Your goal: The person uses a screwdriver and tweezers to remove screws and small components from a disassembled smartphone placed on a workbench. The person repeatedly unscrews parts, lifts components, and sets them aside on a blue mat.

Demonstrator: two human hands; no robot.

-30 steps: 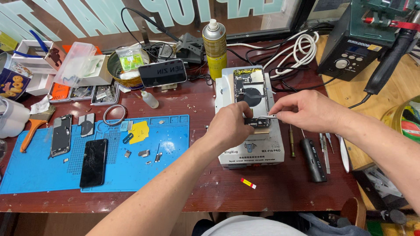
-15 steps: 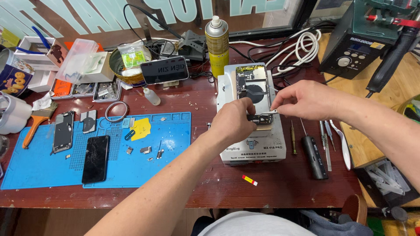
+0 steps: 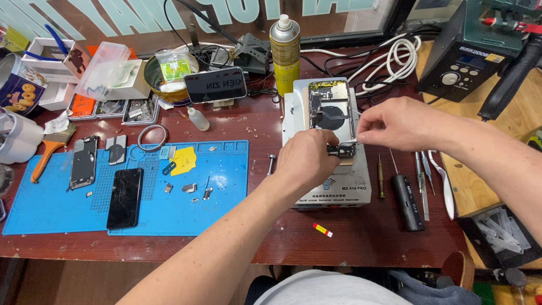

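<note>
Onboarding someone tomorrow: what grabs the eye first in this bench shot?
Both hands meet at centre: the left hand and the right hand work on an opened phone lying on a white heating plate. To the left, a blue work mat carries a black phone with a cracked screen, small loose parts and a yellow scrap. Behind the plate stands a yellow spray can.

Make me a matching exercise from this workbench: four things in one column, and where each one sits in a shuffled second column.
Things:
1. opened phone
2. cracked phone
3. spray can
4. black screwdriver

Places:
A. upright at the back of the desk
B. on the white heating plate, at both hands
C. flat on the blue mat
D. right of the heating plate

Pairs: 1-B, 2-C, 3-A, 4-D
</note>
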